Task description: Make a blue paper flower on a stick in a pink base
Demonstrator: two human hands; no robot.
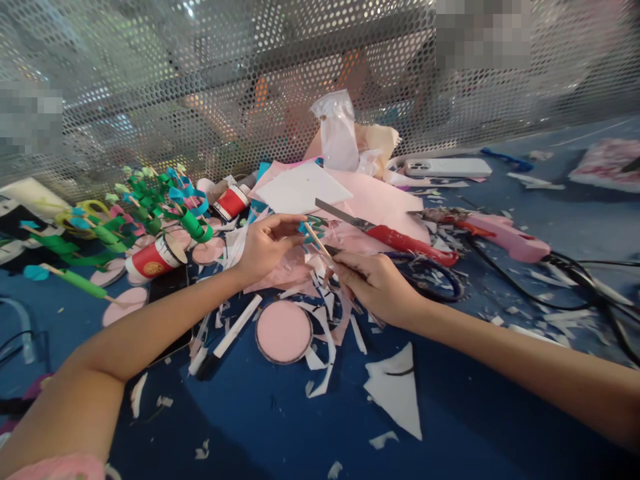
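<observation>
Nearest the camera, a pink sleeve [65, 467] is seen, to the left of and nearer than the round pink disc [284, 332], which is taken as landmark.

Step in hand, as judged: the tip of a thin, pale stick [320, 241] is being worked by both hands. The stick is located beyond the disc and slightly to its right, held slanting above the scraps. At its upper end a small blue paper tip [303, 228] is carried.

Next move, as judged: a steady hold low on the stick and a light touch at the paper are called for, since thin paper could easily be creased or pulled off.

Grip, left hand [267, 247]: thumb and index finger are drawn nearly together, with the blue paper tip apparently pinched between them; firmness cannot be told. Grip, right hand [375, 283]: the fingers are clamped on the lower part of the stick, whose end is hidden by them.

Surroundings: a red-handled blade [413, 245] is noted beyond and to the right of the disc; a pink glue gun [507, 235] is placed farther right. To the left of the disc, a red cup [155, 259] and a stick wrapped in green paper [83, 281] are found.
</observation>
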